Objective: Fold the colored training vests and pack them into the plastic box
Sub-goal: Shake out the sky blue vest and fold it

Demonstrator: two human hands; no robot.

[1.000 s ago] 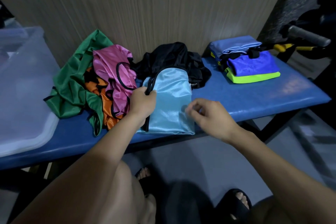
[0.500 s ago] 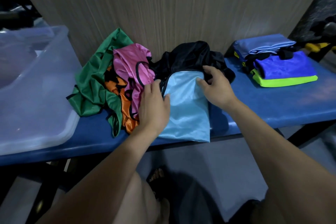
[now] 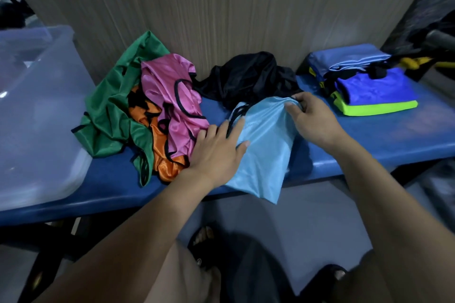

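Light blue vest (image 3: 266, 145) lies on the blue bench (image 3: 369, 140), right of the unfolded vest pile (image 3: 147, 110). Left hand (image 3: 219, 150) presses it flat-fingered; right hand (image 3: 312, 118) pinches its top corner.

Dim, bluish, blurred wide-angle edges

The plastic box (image 3: 37, 115) runs off the left edge. Orange vest (image 3: 162, 155) is mostly buried under the pink vest (image 3: 172, 96), and right fingertips (image 3: 299, 99) disappear behind the light blue vest (image 3: 263, 145).
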